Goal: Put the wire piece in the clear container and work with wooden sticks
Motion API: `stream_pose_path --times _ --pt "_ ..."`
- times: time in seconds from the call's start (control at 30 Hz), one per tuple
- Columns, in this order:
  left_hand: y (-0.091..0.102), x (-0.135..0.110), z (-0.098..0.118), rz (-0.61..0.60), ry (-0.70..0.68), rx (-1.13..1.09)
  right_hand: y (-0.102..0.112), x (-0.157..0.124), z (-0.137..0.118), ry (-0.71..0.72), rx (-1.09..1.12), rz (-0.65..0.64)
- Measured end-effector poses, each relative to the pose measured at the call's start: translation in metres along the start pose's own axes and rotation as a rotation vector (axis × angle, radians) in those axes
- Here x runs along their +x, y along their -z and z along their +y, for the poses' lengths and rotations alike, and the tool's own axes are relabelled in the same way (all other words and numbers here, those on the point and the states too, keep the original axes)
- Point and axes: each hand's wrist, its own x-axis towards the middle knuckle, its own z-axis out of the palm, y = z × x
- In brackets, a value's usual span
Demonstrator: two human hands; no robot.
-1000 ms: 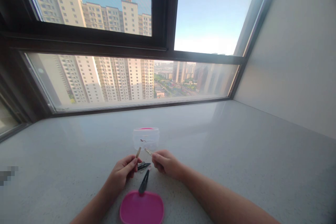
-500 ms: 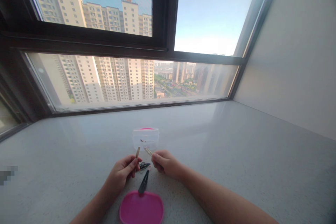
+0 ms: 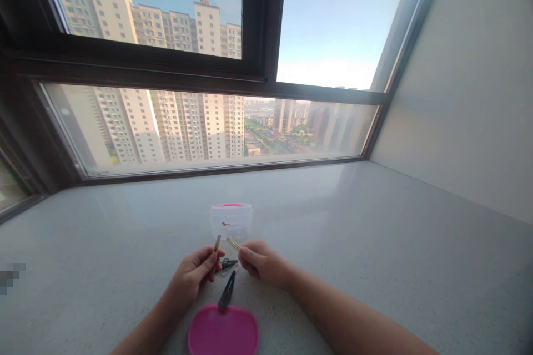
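My left hand (image 3: 192, 275) is closed in a pinch on a thin tan hair clip (image 3: 217, 242) that sticks up from the fingertips. My right hand (image 3: 261, 260) pinches a second thin tan clip (image 3: 233, 243) that points up and to the left. The two clip ends nearly meet in front of a small clear plastic container (image 3: 231, 221), which has a small dark item inside. Between the hands a small black clip (image 3: 227, 263) lies on the stone sill. A longer black clip (image 3: 227, 290) lies below it, its lower end over the pink lid (image 3: 223, 331).
The grey stone sill (image 3: 375, 233) runs wide to both sides. A dark-framed window (image 3: 208, 72) closes the far edge, and a pale wall (image 3: 466, 94) rises on the right. The pink lid lies flat near the bottom edge of the view.
Both hands and their clips have shifted slightly. The right hand's clip has drawn a little left, closer to the left one. The container, the lid and the black clips have not moved.
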Motion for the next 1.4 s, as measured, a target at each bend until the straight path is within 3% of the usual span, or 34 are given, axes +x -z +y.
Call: stream_pose_path --times 0.5,1.4 --pt "0.0006 0.0014 -0.0023 -0.027 -0.024 0.011 -0.001 -0.0011 -0.0023 0.037 0.002 -0.048" --pt "0.0018 0.0007 -0.0048 -0.076 -0.041 0.103 0.0001 -0.0004 0.0 0.029 0.003 -0.018"
